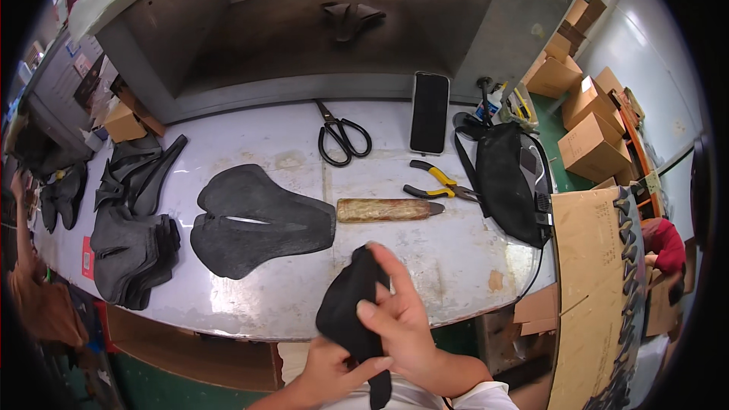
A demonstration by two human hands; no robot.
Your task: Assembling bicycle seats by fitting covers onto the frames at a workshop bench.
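Note:
Both my hands hold a black saddle-shaped cover piece (351, 304) upright near the table's front edge. My right hand (402, 319) wraps its right side, fingers spread across the front. Below it, my left hand (330, 372) grips the piece's bottom end. On the grey table (456, 258) just beyond lies a flat black saddle-shaped piece (258, 220) with a slot down its middle.
A stack of black pieces (133, 254) and several more (140, 171) lie at the left. Scissors (342, 137), a phone (430, 111), yellow-handled pliers (440, 184), a wood-handled knife (387, 209) and a black bag (509, 178) lie to the right. Cardboard boxes (588, 125) stand at the far right.

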